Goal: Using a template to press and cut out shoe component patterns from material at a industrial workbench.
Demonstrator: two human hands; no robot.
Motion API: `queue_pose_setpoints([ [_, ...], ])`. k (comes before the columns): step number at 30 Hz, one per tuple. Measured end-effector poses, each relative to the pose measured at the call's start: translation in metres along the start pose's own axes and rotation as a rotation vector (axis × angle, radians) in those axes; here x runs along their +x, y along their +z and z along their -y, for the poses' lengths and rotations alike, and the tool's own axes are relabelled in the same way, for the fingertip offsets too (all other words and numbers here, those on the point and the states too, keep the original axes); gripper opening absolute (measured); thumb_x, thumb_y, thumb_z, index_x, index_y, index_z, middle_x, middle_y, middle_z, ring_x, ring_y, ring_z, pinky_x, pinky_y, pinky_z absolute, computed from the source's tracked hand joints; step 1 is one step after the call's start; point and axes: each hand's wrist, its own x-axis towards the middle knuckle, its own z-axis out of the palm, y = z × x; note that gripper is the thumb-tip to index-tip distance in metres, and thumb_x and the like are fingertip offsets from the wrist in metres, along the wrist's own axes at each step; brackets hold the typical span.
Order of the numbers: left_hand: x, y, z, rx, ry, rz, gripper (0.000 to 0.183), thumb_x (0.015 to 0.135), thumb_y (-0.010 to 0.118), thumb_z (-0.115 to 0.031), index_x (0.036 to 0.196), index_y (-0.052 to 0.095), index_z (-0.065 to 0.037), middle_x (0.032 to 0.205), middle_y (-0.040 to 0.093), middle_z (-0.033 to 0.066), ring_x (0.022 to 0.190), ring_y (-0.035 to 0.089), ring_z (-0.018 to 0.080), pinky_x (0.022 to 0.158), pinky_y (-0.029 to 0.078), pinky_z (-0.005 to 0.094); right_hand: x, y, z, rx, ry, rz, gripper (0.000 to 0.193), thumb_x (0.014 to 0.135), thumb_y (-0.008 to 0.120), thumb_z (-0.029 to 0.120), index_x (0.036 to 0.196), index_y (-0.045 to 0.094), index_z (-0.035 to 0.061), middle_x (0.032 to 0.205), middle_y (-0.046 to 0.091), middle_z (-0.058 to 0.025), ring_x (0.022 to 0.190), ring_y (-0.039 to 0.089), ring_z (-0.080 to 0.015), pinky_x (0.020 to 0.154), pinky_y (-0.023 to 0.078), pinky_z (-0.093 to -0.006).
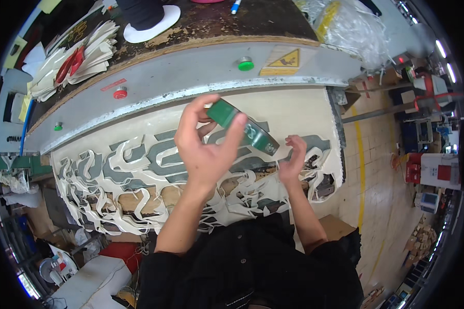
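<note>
My left hand (206,149) is raised over the cutting bed, its thumb and fingers closed on a green cutting die (242,126), a band with pale markings. The die slants down to the right. Just beyond its lower end is my right hand (294,160), fingers loosely bent and apart, with nothing in it. Below both hands lies a cream sheet (288,108), intact along the far side and cut into ragged strips nearer me. Shaped gaps in the sheet show a grey surface (172,167) underneath.
A grey machine beam (191,72) crosses behind the sheet, bearing a red button (120,92), a green button (246,64) and a yellow warning sign (285,59). On top are red-handled scissors (71,64), cut pieces (100,49) and clear plastic bags (353,33). Tiled floor (376,170) lies right.
</note>
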Motion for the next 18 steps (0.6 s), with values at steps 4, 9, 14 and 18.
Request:
queue_pose_setpoints([
  [4,-0.032,0.036,0.025,-0.21,-0.308,-0.114,0.042,0.095,0.084,-0.015,0.13,0.063,-0.004,0.099,0.068,0.0048,0.077,0.063,0.0092,0.069,0.056,0.0276,-0.002,-0.015,0.03,-0.515,-0.551,-0.078,0.094,0.075,0.098,0.046,0.148,0.049,0.0148,0.152,0.043,-0.0224,0.138,0.046,-0.0423,0.112,0.045,-0.0561],
  [9,-0.09,0.105,0.068,-0.557,-1.139,-0.212,0.035,0.101,0.077,-0.033,0.112,0.06,-0.004,0.088,0.068,0.0072,0.058,0.066,0.0165,0.052,0.057,0.0283,0.046,-0.078,-0.018,-0.717,-0.467,0.051,0.08,0.058,0.097,0.017,0.132,0.068,0.0248,0.155,0.046,-0.0165,0.138,0.049,-0.0418,0.115,0.039,-0.0613],
  [14,-0.091,0.171,0.087,-0.43,-1.199,-0.091,0.041,0.103,0.072,-0.04,0.105,0.058,-0.001,0.081,0.068,0.0121,0.06,0.069,0.0198,0.051,0.059,0.0319,0.124,-0.134,-0.08,-0.391,-0.071,0.639,0.089,0.045,0.097,0.016,0.13,0.07,0.0193,0.155,0.049,-0.0131,0.142,0.047,-0.0393,0.126,0.024,-0.0603],
  [18,-0.095,0.206,0.125,-0.068,-1.08,0.185,0.042,0.101,0.071,-0.038,0.096,0.068,0.004,0.072,0.07,0.0161,0.065,0.071,0.0289,0.057,0.059,0.0419,0.147,-0.143,-0.144,-0.302,0.065,0.855,0.092,0.048,0.1,0.02,0.135,0.069,0.0193,0.16,0.046,-0.0127,0.149,0.041,-0.0407,0.13,0.021,-0.0602],
])
